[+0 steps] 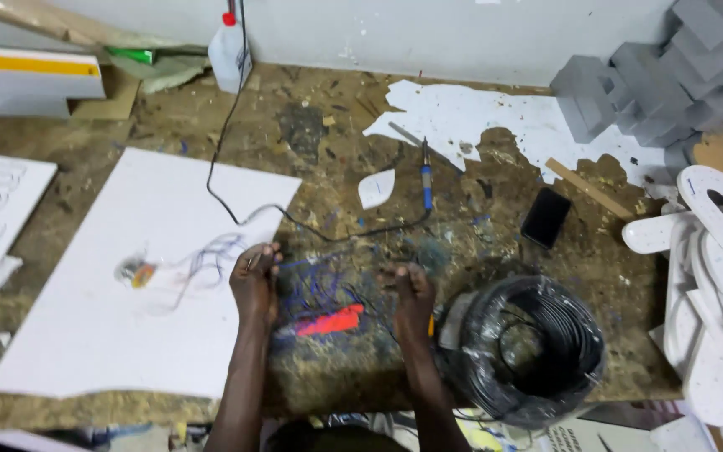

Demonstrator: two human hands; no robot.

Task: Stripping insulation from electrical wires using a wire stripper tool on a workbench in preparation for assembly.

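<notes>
Wire: thin bluish tangled wire [211, 255], blurred, trailing over the white sheet [85, 335] near the surface's front edge.
Left hand [254, 280]: grip pinched on it.
Right hand [412, 293]: curled, grip unclear.
Coil: black cable coil [537, 347], front right.

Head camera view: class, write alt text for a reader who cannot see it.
Two hands, the left hand and right hand, pinch thin wire over a stained workbench. A coil of black cable lies beside the right hand, a white board to the left, and a blue-handled soldering iron and a black phone beyond.
</notes>
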